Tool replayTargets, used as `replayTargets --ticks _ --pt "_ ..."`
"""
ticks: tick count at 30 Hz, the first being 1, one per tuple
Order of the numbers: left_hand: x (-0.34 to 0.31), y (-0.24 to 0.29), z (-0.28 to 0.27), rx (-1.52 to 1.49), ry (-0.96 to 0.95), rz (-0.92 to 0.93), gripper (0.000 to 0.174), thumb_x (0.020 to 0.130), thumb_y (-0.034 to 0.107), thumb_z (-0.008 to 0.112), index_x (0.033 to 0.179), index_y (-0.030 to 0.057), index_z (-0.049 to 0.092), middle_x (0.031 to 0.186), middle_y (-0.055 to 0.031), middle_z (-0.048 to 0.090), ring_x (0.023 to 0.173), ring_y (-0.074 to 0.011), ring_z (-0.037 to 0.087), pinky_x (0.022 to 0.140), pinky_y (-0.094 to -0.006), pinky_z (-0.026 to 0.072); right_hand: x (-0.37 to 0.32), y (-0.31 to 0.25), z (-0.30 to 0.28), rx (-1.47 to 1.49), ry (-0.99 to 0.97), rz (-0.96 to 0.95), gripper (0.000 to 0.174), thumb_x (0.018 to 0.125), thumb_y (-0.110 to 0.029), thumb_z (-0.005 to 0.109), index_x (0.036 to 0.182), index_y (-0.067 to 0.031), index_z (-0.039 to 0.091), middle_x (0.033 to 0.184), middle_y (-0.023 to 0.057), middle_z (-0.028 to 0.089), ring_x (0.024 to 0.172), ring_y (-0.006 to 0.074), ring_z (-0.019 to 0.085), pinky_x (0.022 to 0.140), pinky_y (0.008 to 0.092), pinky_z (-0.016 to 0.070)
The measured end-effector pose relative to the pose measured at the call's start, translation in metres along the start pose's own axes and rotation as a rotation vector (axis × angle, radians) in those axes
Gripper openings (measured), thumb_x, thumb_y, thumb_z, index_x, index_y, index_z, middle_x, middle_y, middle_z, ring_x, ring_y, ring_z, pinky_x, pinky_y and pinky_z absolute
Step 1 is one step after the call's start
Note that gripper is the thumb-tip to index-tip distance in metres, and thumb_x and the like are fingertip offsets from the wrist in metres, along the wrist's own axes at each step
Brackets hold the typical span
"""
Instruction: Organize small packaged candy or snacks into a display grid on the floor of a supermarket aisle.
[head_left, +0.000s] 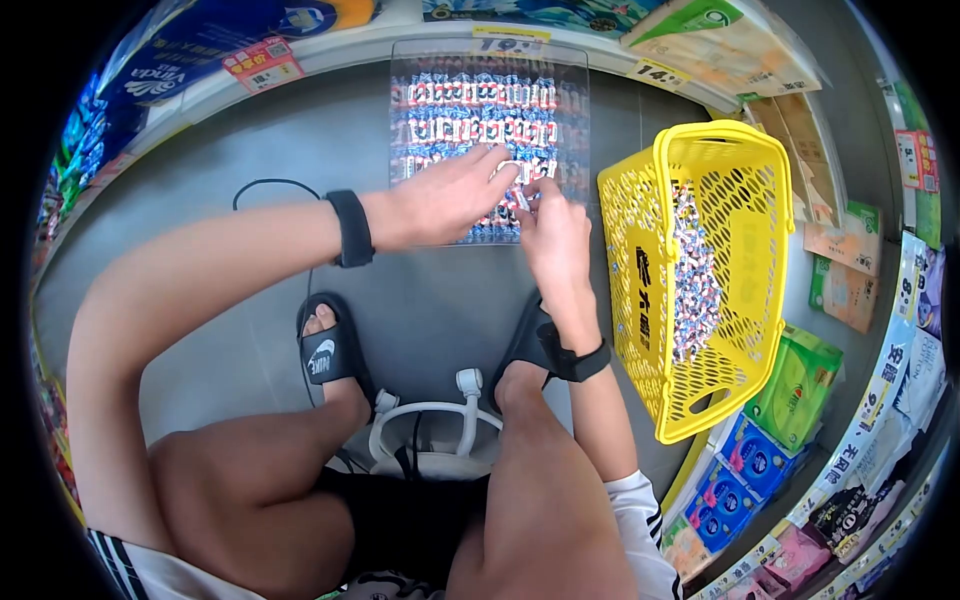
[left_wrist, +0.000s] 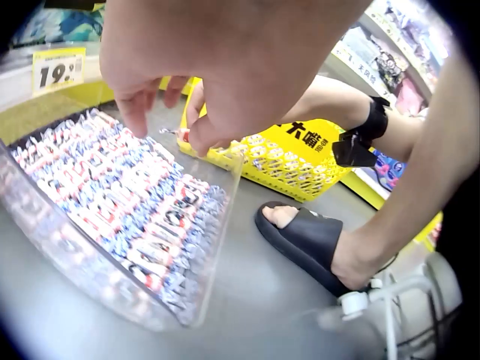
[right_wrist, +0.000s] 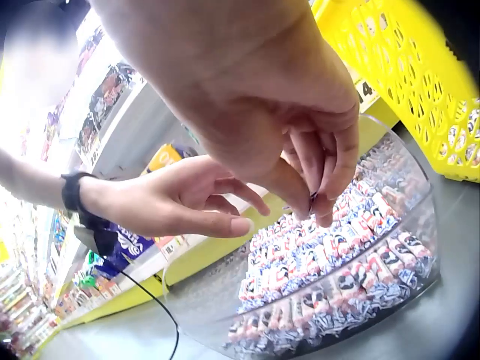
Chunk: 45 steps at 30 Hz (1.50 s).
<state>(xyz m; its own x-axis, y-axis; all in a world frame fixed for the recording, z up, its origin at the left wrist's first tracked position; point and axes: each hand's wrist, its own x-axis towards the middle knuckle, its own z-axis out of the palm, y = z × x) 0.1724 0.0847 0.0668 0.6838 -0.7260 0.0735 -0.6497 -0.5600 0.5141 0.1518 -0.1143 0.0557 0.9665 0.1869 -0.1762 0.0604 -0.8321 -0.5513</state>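
My right hand (head_left: 557, 240) pinches a small wrapped candy (left_wrist: 177, 133) between thumb and fingers, over the near right part of a clear plastic box (head_left: 574, 70). Rows of candies (head_left: 480, 92) in blue, white and red wrappers fill the box. Just left of it, my left hand (head_left: 450, 195) hovers above the rows, palm down. In the right wrist view, the left hand's thumb and fingers are spread and loosely bent, with nothing between them. Its fingertips are close to the pinched candy.
A yellow basket (head_left: 640, 270) stands right of the box, many loose candies (head_left: 695, 280) inside. Store shelves with packaged tissues (head_left: 795, 385) curve around the back and right. My sandalled feet (head_left: 335, 345) and a white stool frame (head_left: 430, 410) are nearby. A black cable (head_left: 280, 182) lies left.
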Motion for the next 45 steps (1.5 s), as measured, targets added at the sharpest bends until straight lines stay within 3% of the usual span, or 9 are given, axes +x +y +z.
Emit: replayTargets --ticks 3,4,6,9,14,18,25,37,45 --pt "-0.013 0.011 0.023 0.104 -0.013 -0.027 0.049 0.078 0.002 0.071 0.122 -0.0091 0.053 0.126 -0.0243 0.056 0.114 -0.0392 0.059 0.093 -0.0432 0.0562 -0.006 0.005 0.019 -0.251 0.083 0.073 0.024 0.087 -0.004 0.074 0.109 -0.0003 0.066 0.086 0.0280 0.073 0.082 0.0479 0.073 0.074 0.0566 0.0586" --pt "-0.017 0.014 0.029 0.139 -0.029 0.024 0.051 0.078 0.007 0.072 0.123 -0.0110 0.054 0.127 -0.0244 0.055 0.115 -0.0382 0.058 0.094 -0.0417 0.0564 -0.006 0.007 0.023 -0.252 0.083 0.074 0.024 0.087 -0.004 0.074 0.109 -0.0003 0.066 0.086 0.0280 0.073 0.082 0.0479 0.073 0.074 0.0566 0.0586" --pt "-0.024 0.015 0.039 0.120 -0.108 0.012 0.051 0.084 0.015 0.071 0.126 -0.0104 0.055 0.126 -0.0222 0.056 0.116 -0.0349 0.059 0.094 -0.0416 0.0564 -0.005 0.011 0.030 -0.399 0.053 0.061 0.019 0.085 0.002 0.070 0.102 0.0038 0.063 0.082 0.0267 0.073 0.083 0.0405 0.077 0.071 0.0464 0.0638" --pt "-0.033 0.011 0.054 0.012 -0.240 -0.011 0.055 0.091 0.022 0.069 0.132 -0.0111 0.053 0.134 -0.0233 0.055 0.122 -0.0346 0.058 0.097 -0.0421 0.0562 0.000 0.019 0.040 -0.442 0.017 0.059 0.014 0.086 0.000 0.069 0.099 0.0038 0.064 0.083 0.0253 0.074 0.083 0.0386 0.077 0.070 0.0440 0.0643" --pt "-0.041 0.005 0.070 0.071 -0.285 -0.010 0.070 0.102 0.034 0.060 0.151 -0.0123 0.039 0.160 -0.0268 0.041 0.150 -0.0381 0.042 0.118 -0.0445 0.0447 0.002 0.030 0.046 -0.360 0.026 0.064 0.009 0.086 -0.004 0.072 0.092 0.0017 0.068 0.086 0.0237 0.074 0.084 0.0404 0.077 0.072 0.0463 0.0638" --pt "-0.036 0.002 0.068 0.069 -0.346 -0.023 0.071 0.104 0.038 0.055 0.153 -0.0098 0.038 0.162 -0.0259 0.040 0.152 -0.0381 0.039 0.122 -0.0476 0.0397 0.004 0.030 0.045 -0.280 0.026 0.059 0.009 0.089 -0.008 0.073 0.089 0.0002 0.070 0.088 0.0238 0.074 0.084 0.0422 0.076 0.073 0.0490 0.0630" --pt "-0.032 0.000 0.067 0.149 -0.366 0.002 0.072 0.104 0.039 0.056 0.155 -0.0073 0.037 0.164 -0.0244 0.038 0.154 -0.0370 0.036 0.124 -0.0483 0.0351 0.013 0.029 0.058 -0.281 0.052 0.195 0.014 0.089 -0.011 0.074 0.096 -0.0002 0.068 0.089 0.0279 0.073 0.085 0.0490 0.072 0.076 0.0559 0.0583" --pt "-0.033 -0.010 0.077 0.139 -0.299 0.065 0.070 0.104 0.038 0.055 0.152 -0.0099 0.041 0.162 -0.0259 0.041 0.153 -0.0382 0.037 0.123 -0.0482 0.0357 0.008 0.030 0.051 -0.107 0.014 0.190 0.025 0.082 -0.010 0.083 0.100 0.0007 0.070 0.091 0.0274 0.074 0.091 0.0472 0.073 0.081 0.0536 0.0578" --pt "-0.038 0.008 0.069 0.255 -0.254 0.010 0.068 0.103 0.036 0.056 0.148 -0.0141 0.045 0.159 -0.0291 0.043 0.152 -0.0396 0.038 0.125 -0.0469 0.0332 0.010 0.024 0.052 -0.218 -0.003 0.201 0.029 0.083 -0.006 0.078 0.108 0.0009 0.065 0.099 0.0260 0.074 0.094 0.0462 0.074 0.082 0.0522 0.0604"
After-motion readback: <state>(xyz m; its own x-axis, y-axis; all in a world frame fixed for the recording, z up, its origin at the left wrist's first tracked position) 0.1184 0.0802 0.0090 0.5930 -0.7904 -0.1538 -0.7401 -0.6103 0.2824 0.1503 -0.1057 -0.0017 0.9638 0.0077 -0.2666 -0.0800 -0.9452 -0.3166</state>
